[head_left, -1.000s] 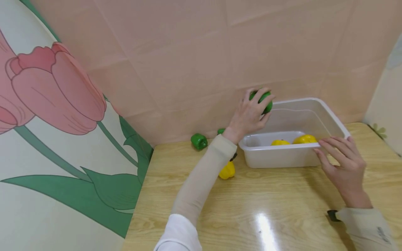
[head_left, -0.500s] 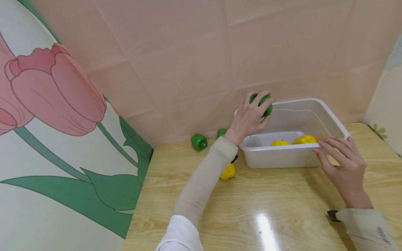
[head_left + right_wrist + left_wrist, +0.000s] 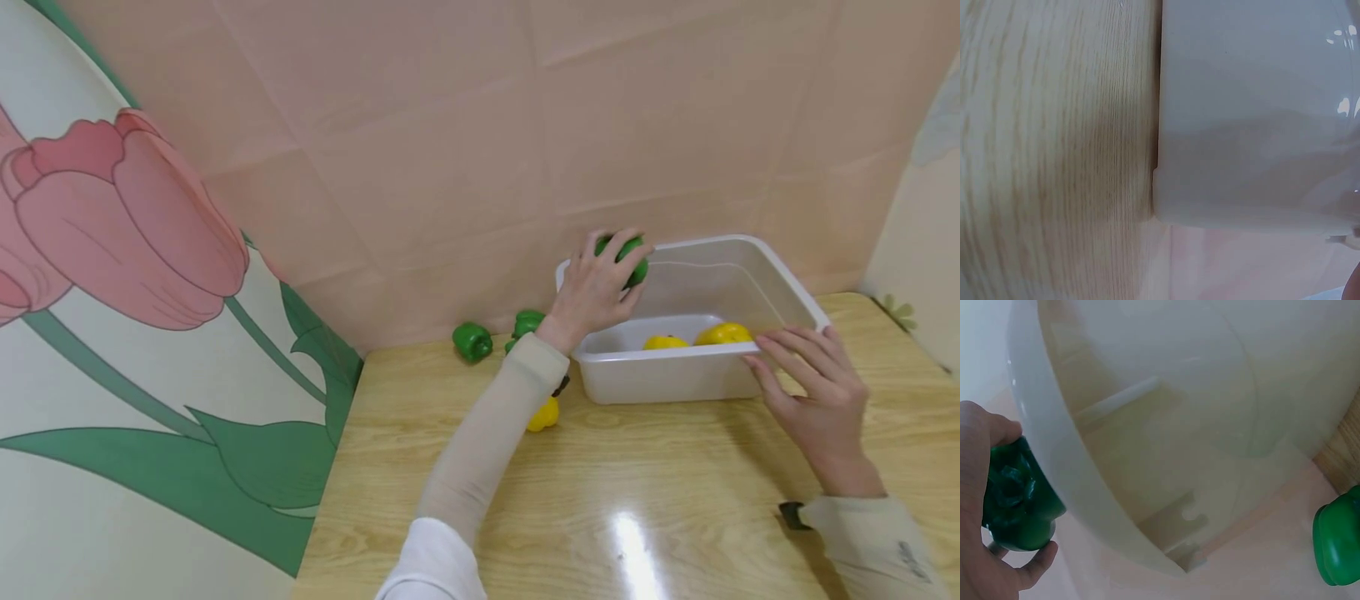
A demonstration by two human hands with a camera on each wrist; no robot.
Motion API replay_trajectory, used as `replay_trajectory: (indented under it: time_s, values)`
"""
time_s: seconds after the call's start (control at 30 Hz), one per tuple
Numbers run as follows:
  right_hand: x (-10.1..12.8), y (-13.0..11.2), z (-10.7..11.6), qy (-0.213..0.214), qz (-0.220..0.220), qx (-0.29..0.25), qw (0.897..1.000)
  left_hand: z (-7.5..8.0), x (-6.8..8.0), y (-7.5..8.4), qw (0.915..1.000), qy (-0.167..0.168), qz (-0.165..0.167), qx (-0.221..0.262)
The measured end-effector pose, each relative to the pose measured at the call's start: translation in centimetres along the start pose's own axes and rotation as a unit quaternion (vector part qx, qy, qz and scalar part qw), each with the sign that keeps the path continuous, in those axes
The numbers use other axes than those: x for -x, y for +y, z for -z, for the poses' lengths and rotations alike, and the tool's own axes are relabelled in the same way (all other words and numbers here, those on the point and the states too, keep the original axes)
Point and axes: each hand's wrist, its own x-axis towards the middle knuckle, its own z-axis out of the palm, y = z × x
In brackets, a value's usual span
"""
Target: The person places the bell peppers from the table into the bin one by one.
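Note:
My left hand [image 3: 592, 292] grips a green bell pepper [image 3: 636, 265] above the left part of a white plastic bin [image 3: 667, 377]. In the left wrist view the fingers wrap the pepper [image 3: 1019, 500] close by the bin's rim [image 3: 1054, 419]. Inside the bin lie two yellow bell peppers [image 3: 723, 334]. With fingers on top and the thumb on the outer wall, my right hand [image 3: 817, 392] holds the bin's near right rim. The right wrist view shows mostly the bin's outer wall [image 3: 1247, 125], with only a bit of a finger at its edge.
Left of the bin, a green bell pepper [image 3: 472, 342] lies near the wall, and more green [image 3: 528, 323] shows beside my left wrist. A yellow bell pepper [image 3: 545, 414] is partly hidden behind the left forearm. A pinkish cloth [image 3: 420, 167] covers the back wall behind the wooden table [image 3: 570, 517].
My left hand has lowered slightly with the green pepper, still over the bin. The right hand keeps its hold on the rim. The head view has shifted a little.

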Motion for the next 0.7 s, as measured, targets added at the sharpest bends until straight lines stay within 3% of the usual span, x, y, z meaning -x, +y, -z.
replay_trajectory:
  time_s: [0.47,0.7]
  values:
    - [0.02,-0.26,0.07,-0.004,-0.001,0.002,1.0,-0.03,0.02,0.16,0.9998,0.01,0.001,0.018]
    - [-0.07,-0.43,0.05,-0.001,-0.004,-0.002,1.0,0.53,-0.31,0.42,0.9997,0.019,-0.013,0.001]
